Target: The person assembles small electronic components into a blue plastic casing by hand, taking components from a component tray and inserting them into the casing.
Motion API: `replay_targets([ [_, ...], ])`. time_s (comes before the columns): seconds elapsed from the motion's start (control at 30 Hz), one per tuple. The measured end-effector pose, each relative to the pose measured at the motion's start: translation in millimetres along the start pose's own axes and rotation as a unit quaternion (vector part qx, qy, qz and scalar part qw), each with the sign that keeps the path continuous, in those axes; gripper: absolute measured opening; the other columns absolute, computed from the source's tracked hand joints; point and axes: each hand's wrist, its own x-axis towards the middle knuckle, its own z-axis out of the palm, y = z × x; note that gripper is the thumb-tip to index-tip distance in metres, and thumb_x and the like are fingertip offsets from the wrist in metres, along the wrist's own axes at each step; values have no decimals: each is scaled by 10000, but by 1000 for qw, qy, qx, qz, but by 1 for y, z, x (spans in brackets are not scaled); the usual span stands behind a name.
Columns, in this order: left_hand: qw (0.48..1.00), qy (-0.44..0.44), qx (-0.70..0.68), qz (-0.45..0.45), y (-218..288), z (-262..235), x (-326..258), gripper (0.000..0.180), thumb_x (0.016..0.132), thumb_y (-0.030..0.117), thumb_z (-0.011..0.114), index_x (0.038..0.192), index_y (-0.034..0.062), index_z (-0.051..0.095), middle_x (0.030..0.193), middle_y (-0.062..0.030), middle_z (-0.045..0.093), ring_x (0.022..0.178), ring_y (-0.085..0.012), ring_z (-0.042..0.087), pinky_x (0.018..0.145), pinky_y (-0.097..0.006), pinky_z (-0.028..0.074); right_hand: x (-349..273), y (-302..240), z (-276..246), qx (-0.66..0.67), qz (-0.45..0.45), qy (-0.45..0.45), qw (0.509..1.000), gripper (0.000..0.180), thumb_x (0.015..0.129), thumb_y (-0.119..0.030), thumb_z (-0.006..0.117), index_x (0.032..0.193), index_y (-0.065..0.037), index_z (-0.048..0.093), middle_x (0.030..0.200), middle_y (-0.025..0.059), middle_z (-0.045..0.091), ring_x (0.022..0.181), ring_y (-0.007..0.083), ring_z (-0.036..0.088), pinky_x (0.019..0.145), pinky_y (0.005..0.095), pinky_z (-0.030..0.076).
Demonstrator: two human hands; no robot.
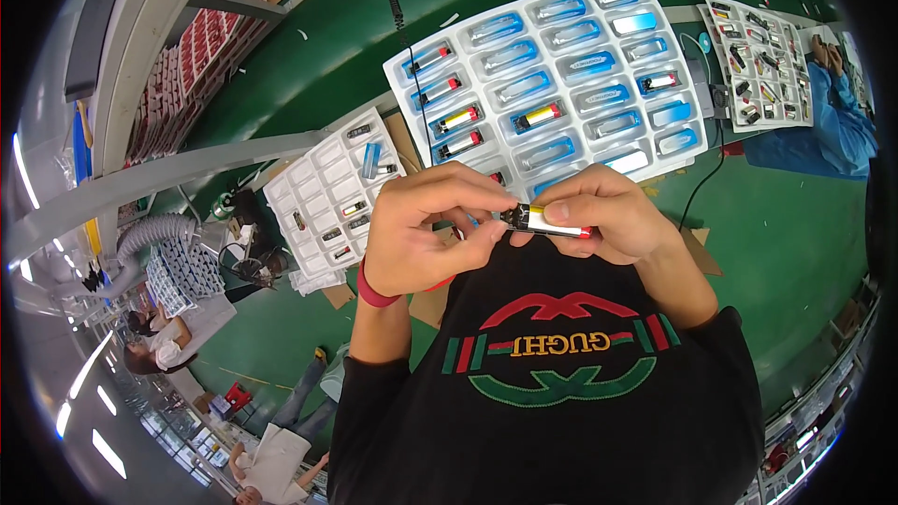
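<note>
In front of my chest, my right hand (613,222) is closed round a small battery assembly (561,223) with a white cell, a black end and a red end. The thumb lies along the white cell. My left hand (426,232), with a red band at the wrist, pinches at the black end. Just past my hands lies a white compartment tray (394,68) of clear-blue plastic shells (587,63). Several of its compartments hold shells with a battery assembly inside, such as one (537,118) with a yellow cell. What my left fingertips cover is hidden.
A second white tray (323,182) with a few assemblies stands at the left. Far right, another tray (762,65) lies near a co-worker's blue sleeve (837,117). A dark coiled cable (393,5) hangs over the main tray. Other people sit at the lower left.
</note>
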Motion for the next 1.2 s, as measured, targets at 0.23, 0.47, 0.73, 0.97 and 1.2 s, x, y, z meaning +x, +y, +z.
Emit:
replay_targets([
  [0.23, 998, 36, 55, 8, 1, 6, 4, 223, 677, -45, 712, 892, 3, 681, 859, -93, 654, 648, -108, 637, 519, -186, 506, 0, -2, -2, -82, -1, -13, 997, 263, 945, -159, 527, 1012, 64, 647, 619, 7, 486, 503, 61, 392, 442, 216, 276],
  [0.47, 967, 36, 227, 109, -15, 19, 24, 268, 630, -51, 696, 884, 30, 665, 805, -54, 629, 605, -104, 600, 503, -208, 479, -12, -6, -20, -128, 2, 28, 991, 270, 955, -198, 528, 1027, 34, 646, 604, -5, 470, 524, 57, 392, 463, 222, 294],
  [0.73, 917, 84, 389, 1, -135, -47, 151, 247, 768, 119, 674, 1001, 38, 665, 915, -108, 672, 717, -200, 629, 650, -309, 502, -55, -6, -45, -307, -57, 301, 901, 239, 839, -97, 676, 1035, 16, 597, 707, 53, 637, 598, 80, 539, 533, 229, 420],
  [0.97, 810, -12, 584, 39, -148, -41, 184, 325, 752, 159, 712, 1051, 46, 651, 941, -107, 611, 859, -282, 613, 779, -362, 507, -72, 11, -57, -348, -154, 372, 847, 222, 825, -75, 684, 1003, 29, 602, 737, 58, 630, 615, 99, 562, 583, 239, 463],
  [1.2, 984, 165, -70, -17, -92, -13, 110, 332, 781, -50, 678, 1077, -20, 530, 965, -87, 584, 874, -177, 646, 710, -271, 527, -52, -5, -54, -363, -325, 359, 796, 224, 820, -41, 681, 1028, 29, 634, 843, 71, 632, 695, 121, 598, 649, 225, 485],
])
